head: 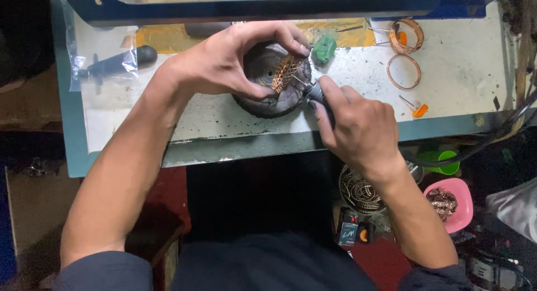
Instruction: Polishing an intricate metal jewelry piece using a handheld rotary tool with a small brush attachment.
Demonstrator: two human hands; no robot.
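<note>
My left hand (224,62) pinches a copper-coloured openwork bangle (286,72) between thumb and fingers, holding it on edge over a dark round pad (263,103) on the workbench. My right hand (358,126) grips a dark rotary handpiece (314,92) like a pen; its tip touches the bangle's lower right edge. A black cable runs off to the right from that hand.
The pale, scuffed bench top (464,95) carries two copper rings (404,70), a green lump (323,49), an orange-tipped pin (417,107) and a bagged black tool (114,62). Below the edge sit a bowl of bangles (359,191), a pink bowl of scraps (447,204) and a green cup (444,162).
</note>
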